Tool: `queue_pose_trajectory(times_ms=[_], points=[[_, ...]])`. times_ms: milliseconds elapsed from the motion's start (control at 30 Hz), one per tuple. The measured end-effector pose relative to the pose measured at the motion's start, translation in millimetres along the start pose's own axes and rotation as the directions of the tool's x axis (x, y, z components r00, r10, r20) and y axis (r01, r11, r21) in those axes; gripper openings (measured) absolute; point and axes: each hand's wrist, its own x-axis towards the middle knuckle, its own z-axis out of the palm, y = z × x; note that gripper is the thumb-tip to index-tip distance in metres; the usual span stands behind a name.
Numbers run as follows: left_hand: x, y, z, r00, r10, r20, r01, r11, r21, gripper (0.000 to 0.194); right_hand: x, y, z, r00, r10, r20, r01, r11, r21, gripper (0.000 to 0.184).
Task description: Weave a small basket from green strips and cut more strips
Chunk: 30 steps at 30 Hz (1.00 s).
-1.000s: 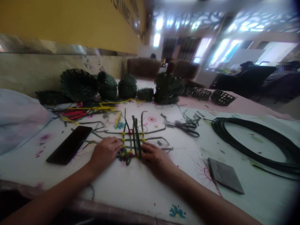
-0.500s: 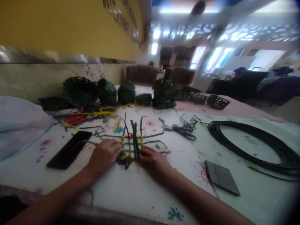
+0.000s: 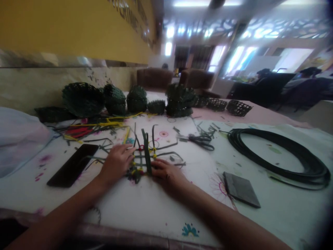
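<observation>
A small open weave of dark green strips lies on the flowered cloth between my hands, tied with yellow and red bits at its crossings. Its long loose ends stick out to the back and right. Some green strips stand up over its middle. My left hand is at the weave's left edge, fingers stretched out and slightly raised. My right hand has its fingers closed at the right front edge, against the lower end of the standing strips. Its thumb is hidden.
Black scissors lie behind on the right, near a coil of dark strip and a grey flat block. A black phone is at left. Several woven green baskets line the back. People sit far off at right.
The left fingers have lifted and straightened a little at the weave's edge. My right hand stays at the right front edge. The whole view has shifted slightly.
</observation>
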Motion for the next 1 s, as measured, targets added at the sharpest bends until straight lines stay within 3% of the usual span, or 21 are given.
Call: queue_pose_trajectory(times_ms=[67, 100, 167, 233, 367, 533, 733, 833, 1000], points=[[-5, 11, -12.3, 0.993, 0.106, 0.050, -0.093, 0.973, -0.210, 0.027, 0, 0, 0, 1.000, -0.008, -0.009, 0.008, 1.000, 0.015, 0.023], [-7, 16, -18.0, 0.978, 0.165, 0.130, -0.116, 0.940, -0.322, 0.029, 0, 1, 0, 1.000, -0.011, -0.009, 0.012, 1.000, 0.018, 0.024], [-11, 22, -26.3, 0.932, 0.242, 0.271, -0.093, 0.879, -0.467, 0.034, -1, 2, 1, 1.000, -0.012, 0.000, 0.012, 1.000, 0.015, 0.027], [-14, 24, -28.8, 0.907, 0.256, 0.335, -0.055, 0.860, -0.507, 0.029, -1, 3, 2, 1.000, 0.001, 0.010, -0.001, 1.000, 0.011, 0.031], [-19, 20, -22.0, 0.925, 0.238, 0.296, -0.067, 0.869, -0.490, 0.010, -2, 4, 3, 1.000, 0.009, 0.014, -0.009, 1.000, 0.015, 0.032], [-20, 18, -13.8, 0.947, 0.228, 0.228, -0.111, 0.894, -0.434, 0.008, -2, 4, 3, 1.000, 0.010, 0.022, -0.010, 1.000, 0.008, 0.031], [-20, 20, -12.4, 0.939, 0.247, 0.239, -0.137, 0.906, -0.400, 0.018, 0, 1, -1, 0.997, 0.043, 0.057, -0.045, 0.998, 0.049, 0.031], [-22, 18, -12.8, 0.944, 0.197, 0.264, -0.070, 0.903, -0.424, 0.008, 0, 1, -1, 0.997, 0.041, 0.063, -0.043, 0.998, 0.042, 0.030], [-19, 19, -12.2, 0.950, 0.023, 0.312, 0.139, 0.862, -0.488, 0.015, 0, 4, 2, 0.999, 0.021, 0.041, -0.024, 0.997, 0.068, 0.029]])
